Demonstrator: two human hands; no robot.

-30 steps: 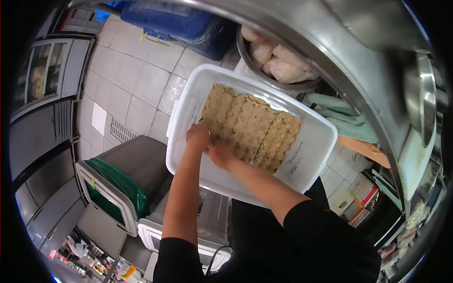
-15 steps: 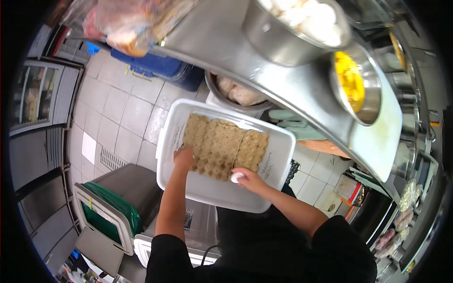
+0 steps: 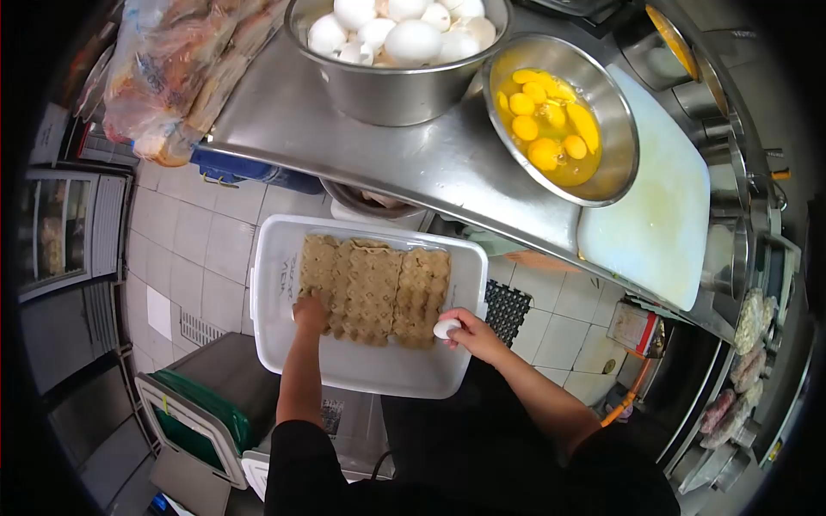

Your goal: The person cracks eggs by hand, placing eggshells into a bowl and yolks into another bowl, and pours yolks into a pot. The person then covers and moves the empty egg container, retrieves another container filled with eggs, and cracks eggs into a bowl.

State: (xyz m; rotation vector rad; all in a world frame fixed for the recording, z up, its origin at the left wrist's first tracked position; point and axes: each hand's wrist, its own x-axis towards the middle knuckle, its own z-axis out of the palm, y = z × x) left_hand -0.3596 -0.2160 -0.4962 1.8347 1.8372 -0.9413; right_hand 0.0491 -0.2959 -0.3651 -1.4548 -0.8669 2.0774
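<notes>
A white plastic tub (image 3: 396, 378) holds brown moulded egg trays (image 3: 374, 288) with empty-looking cups on top. My right hand (image 3: 473, 335) grips a white egg (image 3: 446, 328) between thumb and fingers, just right of the trays' near corner. At the trays' left edge is my left hand (image 3: 311, 311), its fingers curled downward; what they hold, if anything, is hidden. On the steel counter above, a deep pot (image 3: 387, 95) is heaped with white eggs (image 3: 413, 41). Beside it, a steel bowl (image 3: 613, 142) contains cracked eggs with yellow yolks (image 3: 544, 153).
Bagged meat (image 3: 163, 77) lies at the left end of the steel counter (image 3: 284, 129). A white cutting board (image 3: 658, 215) is at its right end. A bin (image 3: 194, 421) with a green liner stands left of me. A black mat (image 3: 508, 311) shows on the tiled floor.
My view has shifted, bringing more of the counter into sight. My right hand has moved the egg from the trays' near edge to the right of them. My left hand stays at their left side.
</notes>
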